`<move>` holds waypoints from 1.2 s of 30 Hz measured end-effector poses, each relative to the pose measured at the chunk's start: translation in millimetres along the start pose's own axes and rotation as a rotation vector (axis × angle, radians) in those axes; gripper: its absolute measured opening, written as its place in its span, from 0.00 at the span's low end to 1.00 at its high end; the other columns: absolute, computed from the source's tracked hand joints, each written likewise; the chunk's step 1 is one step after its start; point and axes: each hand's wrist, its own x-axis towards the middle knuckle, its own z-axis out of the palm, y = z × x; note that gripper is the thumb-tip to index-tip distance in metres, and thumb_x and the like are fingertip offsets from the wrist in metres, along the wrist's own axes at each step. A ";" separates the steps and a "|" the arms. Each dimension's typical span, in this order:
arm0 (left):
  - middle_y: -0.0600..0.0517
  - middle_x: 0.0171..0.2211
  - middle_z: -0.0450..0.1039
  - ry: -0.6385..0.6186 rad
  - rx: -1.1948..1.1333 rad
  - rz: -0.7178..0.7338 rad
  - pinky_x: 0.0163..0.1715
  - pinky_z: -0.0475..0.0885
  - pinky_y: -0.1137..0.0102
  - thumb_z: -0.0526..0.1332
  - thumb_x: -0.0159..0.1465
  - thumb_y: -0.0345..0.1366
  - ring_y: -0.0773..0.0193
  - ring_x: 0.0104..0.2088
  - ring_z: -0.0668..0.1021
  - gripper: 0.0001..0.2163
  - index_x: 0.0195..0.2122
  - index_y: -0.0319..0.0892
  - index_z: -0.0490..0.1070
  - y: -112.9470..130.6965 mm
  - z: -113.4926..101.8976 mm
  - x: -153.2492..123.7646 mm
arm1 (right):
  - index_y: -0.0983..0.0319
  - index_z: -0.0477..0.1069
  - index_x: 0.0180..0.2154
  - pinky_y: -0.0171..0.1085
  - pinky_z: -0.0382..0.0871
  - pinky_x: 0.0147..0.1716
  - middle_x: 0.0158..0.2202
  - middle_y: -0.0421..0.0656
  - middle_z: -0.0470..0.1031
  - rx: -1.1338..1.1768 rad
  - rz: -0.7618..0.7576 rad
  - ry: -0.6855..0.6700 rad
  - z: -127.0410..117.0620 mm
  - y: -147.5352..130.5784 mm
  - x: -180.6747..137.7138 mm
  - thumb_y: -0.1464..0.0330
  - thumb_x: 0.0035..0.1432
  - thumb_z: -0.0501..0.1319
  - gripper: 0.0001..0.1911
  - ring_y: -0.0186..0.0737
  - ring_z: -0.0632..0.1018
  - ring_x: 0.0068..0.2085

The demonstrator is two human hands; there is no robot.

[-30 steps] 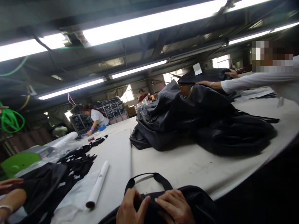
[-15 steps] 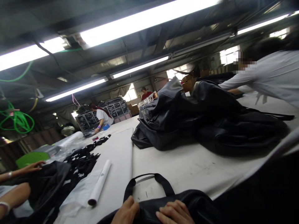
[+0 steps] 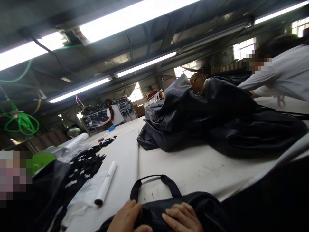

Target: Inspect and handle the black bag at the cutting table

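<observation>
A black bag (image 3: 202, 207) lies at the near edge of the white table (image 3: 193, 167), its strap handle (image 3: 154, 185) looping up towards the table's middle. My left hand (image 3: 129, 217) rests on the bag's top edge at the left, fingers curled over the fabric. On the same edge, just right of it, my right hand (image 3: 183, 219) lies flat with fingers spread. Both hands are cut off by the bottom of the frame.
A large heap of black bags (image 3: 217, 119) fills the table's right half, with a person in white (image 3: 282, 77) leaning over it. A white paper roll (image 3: 105, 183) and black cut pieces (image 3: 84, 164) lie at the left. Other people stand at the far end and at my left.
The view has tilted slightly, and my hands have slid lower on the bag's edge. The person at the right has leaned further over the heap. The far worker has stood upright.
</observation>
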 end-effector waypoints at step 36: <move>0.45 0.49 0.71 -0.076 -0.036 0.034 0.50 0.65 0.64 0.57 0.66 0.26 0.56 0.49 0.72 0.06 0.43 0.40 0.69 11.6 -6.3 -18.4 | 0.62 0.76 0.46 0.41 0.71 0.44 0.39 0.42 0.79 0.018 0.003 -0.141 -8.3 -6.3 -4.7 0.78 0.67 0.54 0.14 0.40 0.78 0.41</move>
